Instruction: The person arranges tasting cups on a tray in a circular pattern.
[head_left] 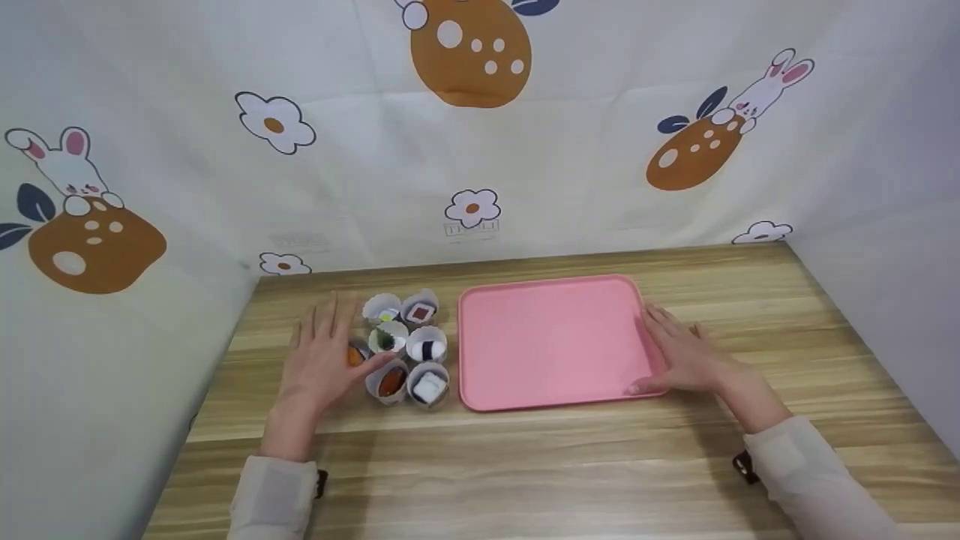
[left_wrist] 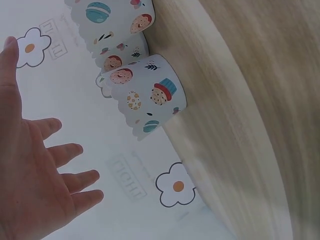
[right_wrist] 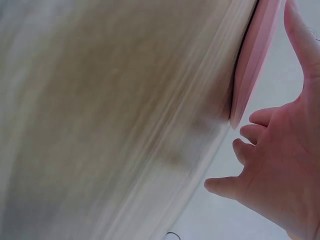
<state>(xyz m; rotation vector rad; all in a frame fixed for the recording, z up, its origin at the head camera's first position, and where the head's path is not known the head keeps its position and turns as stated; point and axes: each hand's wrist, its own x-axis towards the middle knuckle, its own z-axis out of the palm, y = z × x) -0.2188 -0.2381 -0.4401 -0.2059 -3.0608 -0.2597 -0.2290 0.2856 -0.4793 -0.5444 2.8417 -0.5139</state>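
My left hand (head_left: pixel 319 364) is spread with its fingers pointing away, at the left side of a cluster of small paper baking cups (left_wrist: pixel 150 95) printed with cupcakes. In the head view its thumb overlaps the nearer cups. Sushi-like pieces sit in them, among them a white one with a dark band (head_left: pixel 432 350), a reddish-brown one (head_left: pixel 391 382) and a white block (head_left: pixel 430 388). At the right end of a pink rectangular tray (head_left: pixel 551 345) is my right hand (head_left: pixel 686 356), its thumb and fingers spread apart and overlapping the rim.
The cups stand just left of the tray on a wood-grain table (head_left: pixel 540 465). A pale cloth (head_left: pixel 360 165) with rabbits, flowers and brown fruit hangs behind the table's back edge and along the sides.
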